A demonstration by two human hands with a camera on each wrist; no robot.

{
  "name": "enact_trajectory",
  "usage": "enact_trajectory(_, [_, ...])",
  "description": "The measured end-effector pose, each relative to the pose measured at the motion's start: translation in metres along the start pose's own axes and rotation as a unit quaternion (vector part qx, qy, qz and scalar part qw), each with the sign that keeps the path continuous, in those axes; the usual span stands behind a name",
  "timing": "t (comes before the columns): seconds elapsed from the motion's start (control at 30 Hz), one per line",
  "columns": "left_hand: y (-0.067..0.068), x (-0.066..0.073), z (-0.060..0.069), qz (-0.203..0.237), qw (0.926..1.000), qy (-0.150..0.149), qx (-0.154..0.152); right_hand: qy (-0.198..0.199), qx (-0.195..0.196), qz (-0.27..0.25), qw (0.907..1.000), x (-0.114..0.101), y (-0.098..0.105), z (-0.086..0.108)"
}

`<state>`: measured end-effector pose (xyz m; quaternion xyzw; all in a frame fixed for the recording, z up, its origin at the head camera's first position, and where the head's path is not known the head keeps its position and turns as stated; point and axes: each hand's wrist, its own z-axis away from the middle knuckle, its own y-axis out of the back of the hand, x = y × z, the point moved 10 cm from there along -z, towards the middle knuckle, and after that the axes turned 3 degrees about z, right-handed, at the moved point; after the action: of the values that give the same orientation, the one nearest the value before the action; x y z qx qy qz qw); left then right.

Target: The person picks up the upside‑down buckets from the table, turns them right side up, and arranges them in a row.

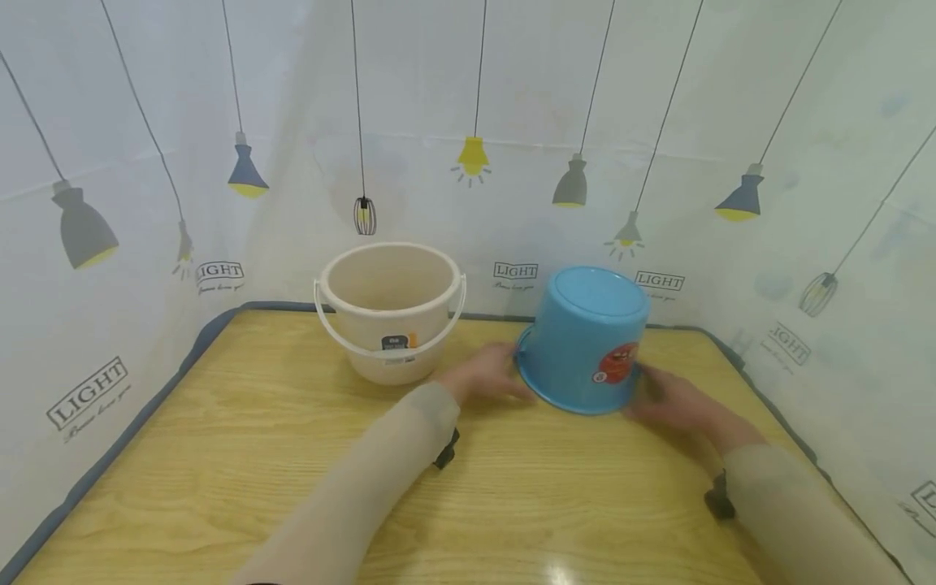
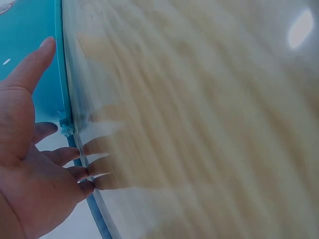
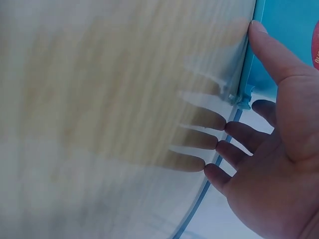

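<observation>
Blue bucket (image 1: 566, 341) is standing mouth-down on the wooden table (image 1: 512, 504), its base facing up; its long axis is running roughly upright, with the top leaning toward one o'clock in the head view. The key relation is that it is sitting between the two hands: from the left hand (image 1: 497, 372) it is lying at about two o'clock, and from the right hand (image 1: 676, 400) at about ten. Neither hand is looking clearly nearer; both are flanking the rim at about the same closeness.

On each side the fingers are spreading loosely, the thumb standing apart from the rest beside the rim, and lower fingertips are meeting their own reflections at the tabletop. Neither hand is gripping anything. Since the head view is blurring both hands, I cannot tell whether either is actually pressing the rim.

A red label (image 1: 619, 362) is showing at four o'clock on the blue wall. At nine o'clock from the blue bucket, a cream bucket (image 1: 351, 325) is standing mouth-up, its handle (image 1: 376, 354) hanging across the front.
</observation>
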<state>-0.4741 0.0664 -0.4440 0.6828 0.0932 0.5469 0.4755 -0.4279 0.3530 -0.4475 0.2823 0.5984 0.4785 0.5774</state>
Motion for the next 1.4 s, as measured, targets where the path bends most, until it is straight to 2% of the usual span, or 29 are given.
enact_trajectory(0.17, [-0.004, -0.007, -0.004, -0.022, 0.9989, 0.042, -0.007, -0.004, -0.008, -0.015, 0.9998, 0.002, -0.002, -0.004])
enact_trajectory(0.3, [-0.005, -0.009, -0.007, -0.028, 0.9984, 0.048, -0.003, -0.005, -0.012, -0.011, 0.9999, 0.001, -0.002, -0.006])
enact_trajectory(0.47, [-0.006, -0.005, -0.007, -0.024, 0.9988, 0.042, 0.009, 0.011, -0.010, -0.015, 0.9998, -0.005, -0.001, -0.004])
enact_trajectory(0.77, [-0.002, -0.002, -0.002, -0.024, 0.9966, 0.069, 0.037, 0.029, 0.011, 0.003, 0.9995, -0.013, 0.001, -0.002])
enact_trajectory(0.93, [0.003, -0.003, 0.003, 0.022, 0.9964, 0.069, 0.044, 0.029, 0.007, 0.006, 0.9995, -0.013, -0.001, -0.003])
enact_trajectory(1.1, [0.006, -0.006, 0.005, 0.113, 0.9905, 0.064, 0.045, 0.029, 0.006, -0.005, 0.9995, -0.008, 0.002, -0.001])
enact_trajectory(1.3, [0.012, -0.006, 0.006, 0.153, 0.9856, 0.048, 0.055, 0.005, 0.005, -0.032, 0.9995, 0.001, 0.005, -0.001])
enact_trajectory(1.4, [0.013, -0.007, 0.008, 0.180, 0.9808, 0.046, 0.059, -0.009, 0.002, -0.044, 0.9990, 0.004, 0.005, 0.000])
